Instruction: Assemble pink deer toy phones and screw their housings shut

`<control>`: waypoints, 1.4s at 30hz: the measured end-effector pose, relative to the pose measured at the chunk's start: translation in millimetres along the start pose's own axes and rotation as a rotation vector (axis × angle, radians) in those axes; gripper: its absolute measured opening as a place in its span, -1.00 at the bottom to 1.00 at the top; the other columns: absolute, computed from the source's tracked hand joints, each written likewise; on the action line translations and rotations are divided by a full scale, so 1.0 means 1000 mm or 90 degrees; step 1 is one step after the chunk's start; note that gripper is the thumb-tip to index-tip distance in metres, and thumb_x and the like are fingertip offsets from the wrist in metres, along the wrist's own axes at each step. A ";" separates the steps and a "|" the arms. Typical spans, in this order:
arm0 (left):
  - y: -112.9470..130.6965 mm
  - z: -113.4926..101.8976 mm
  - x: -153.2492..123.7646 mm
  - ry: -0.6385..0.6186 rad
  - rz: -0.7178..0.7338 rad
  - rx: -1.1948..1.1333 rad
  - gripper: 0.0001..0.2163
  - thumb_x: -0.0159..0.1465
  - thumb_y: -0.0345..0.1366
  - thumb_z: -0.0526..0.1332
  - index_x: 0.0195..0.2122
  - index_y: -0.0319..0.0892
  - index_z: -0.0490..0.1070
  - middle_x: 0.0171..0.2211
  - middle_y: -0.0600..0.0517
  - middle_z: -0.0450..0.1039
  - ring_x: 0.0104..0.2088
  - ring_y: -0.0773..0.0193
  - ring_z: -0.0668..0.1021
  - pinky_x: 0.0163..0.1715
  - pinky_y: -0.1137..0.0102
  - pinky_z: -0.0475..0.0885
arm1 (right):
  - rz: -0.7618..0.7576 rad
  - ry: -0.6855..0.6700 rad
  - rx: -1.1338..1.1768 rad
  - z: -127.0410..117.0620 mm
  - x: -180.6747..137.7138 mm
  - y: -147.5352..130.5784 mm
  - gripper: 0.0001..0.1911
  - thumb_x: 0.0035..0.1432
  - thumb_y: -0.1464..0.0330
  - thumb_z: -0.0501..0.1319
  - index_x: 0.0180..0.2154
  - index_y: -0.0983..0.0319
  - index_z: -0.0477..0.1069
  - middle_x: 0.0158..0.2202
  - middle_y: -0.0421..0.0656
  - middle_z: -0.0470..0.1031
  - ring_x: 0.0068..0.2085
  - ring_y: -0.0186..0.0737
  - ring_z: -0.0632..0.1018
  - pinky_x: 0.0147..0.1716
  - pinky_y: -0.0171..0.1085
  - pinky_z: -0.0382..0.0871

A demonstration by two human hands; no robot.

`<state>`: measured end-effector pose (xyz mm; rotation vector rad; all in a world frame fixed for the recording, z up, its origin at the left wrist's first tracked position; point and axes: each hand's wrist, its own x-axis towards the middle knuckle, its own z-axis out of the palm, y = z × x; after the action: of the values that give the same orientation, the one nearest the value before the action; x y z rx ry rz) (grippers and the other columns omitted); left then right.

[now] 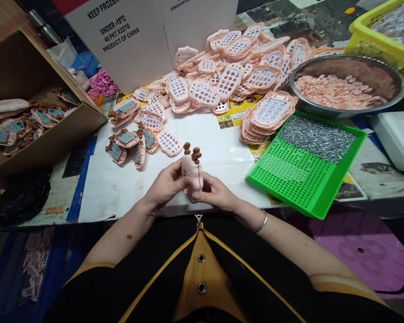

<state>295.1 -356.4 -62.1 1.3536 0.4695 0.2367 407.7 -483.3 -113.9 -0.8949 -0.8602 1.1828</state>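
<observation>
Both hands hold one pink plastic toy shell [192,172] with brown knobs on top, upright over the near edge of the white table sheet [218,148]. My left hand [164,185] grips its left side, fingers curled round it. My right hand [215,193] clasps its right side and bottom; a bracelet sits on that wrist. A few assembled pink shells with blue-grey inserts [131,143] lie just beyond my left hand.
A big heap of pink keypad shells [229,76] fills the back. A green perforated tray [289,175] with small metal parts sits right. Behind it stand a metal bowl [400,89] of pink pieces and a yellow basket [366,31]. A cardboard box [54,139] of finished pieces stands left.
</observation>
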 end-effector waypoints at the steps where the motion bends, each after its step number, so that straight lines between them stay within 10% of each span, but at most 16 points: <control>1: -0.002 -0.002 0.000 -0.004 -0.015 -0.050 -0.37 -0.05 0.06 0.53 -0.01 -0.17 0.55 0.06 -0.16 0.56 0.19 -0.09 0.49 0.23 0.12 0.32 | -0.001 -0.047 -0.008 0.000 -0.001 -0.002 -0.52 0.03 -0.02 0.39 -0.20 0.19 0.42 -0.37 -0.25 0.46 -0.31 -0.26 0.49 -0.21 -0.22 0.44; 4: -0.006 -0.006 0.001 0.008 -0.068 -0.176 -0.45 -0.09 0.00 0.56 -0.12 -0.16 0.57 -0.06 -0.13 0.62 0.08 -0.06 0.58 0.17 0.07 0.39 | -0.023 -0.126 -0.112 0.002 -0.005 -0.006 -0.50 0.18 -0.12 0.18 -0.32 0.20 0.37 -0.41 -0.20 0.45 -0.38 -0.26 0.46 -0.34 -0.24 0.41; 11: -0.004 -0.002 -0.003 0.036 0.005 -0.231 -0.66 -0.14 -0.25 0.59 -0.36 -0.16 0.56 -0.34 0.02 0.65 -0.20 0.10 0.68 0.05 0.15 0.48 | -0.189 0.083 -0.643 0.010 -0.013 -0.005 -0.58 0.38 0.06 -0.01 -0.16 0.27 0.37 -0.32 0.03 0.58 -0.36 -0.10 0.59 -0.38 -0.18 0.43; 24: -0.003 0.007 -0.008 0.047 0.141 -0.166 -0.75 -0.01 -0.18 0.55 -0.32 -0.10 0.66 -0.39 0.04 0.65 -0.35 0.27 0.66 -0.19 0.38 0.56 | -0.417 0.162 -0.706 0.002 -0.015 -0.020 -0.60 0.42 0.22 0.05 0.18 0.26 0.26 -0.02 0.04 0.64 -0.09 -0.13 0.67 -0.17 -0.22 0.56; 30: -0.004 0.010 -0.010 0.088 0.129 -0.138 -0.71 -0.07 -0.14 0.57 -0.36 -0.11 0.65 -0.39 0.03 0.66 -0.36 0.25 0.67 -0.27 0.39 0.59 | -0.509 0.257 -0.950 0.015 -0.018 -0.027 -0.64 0.34 0.43 0.13 0.11 0.46 0.37 -0.35 0.04 0.66 -0.40 -0.11 0.61 -0.37 -0.17 0.48; 34: -0.004 0.013 -0.009 0.084 0.140 -0.095 -0.75 -0.01 -0.19 0.55 -0.31 -0.10 0.65 -0.35 0.04 0.67 -0.31 0.26 0.68 -0.20 0.39 0.59 | -0.440 0.247 -0.865 0.011 -0.019 -0.022 -0.65 0.36 0.38 0.12 0.14 0.33 0.36 -0.18 0.04 0.68 -0.28 -0.13 0.66 -0.30 -0.22 0.53; 42: -0.009 0.016 -0.012 0.149 0.221 0.208 -0.67 0.29 -0.10 0.30 -0.02 -0.18 0.59 -0.13 -0.11 0.65 -0.17 0.16 0.66 -0.19 0.33 0.56 | -0.149 0.283 -0.232 -0.003 -0.017 0.019 -0.65 0.25 0.12 0.26 0.02 0.07 0.38 -0.10 -0.15 0.58 -0.19 -0.18 0.64 -0.19 -0.14 0.64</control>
<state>290.8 -377.0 -66.6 1.7362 0.4791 0.6298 400.3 -497.5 -133.8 -1.2575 -0.7956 0.5958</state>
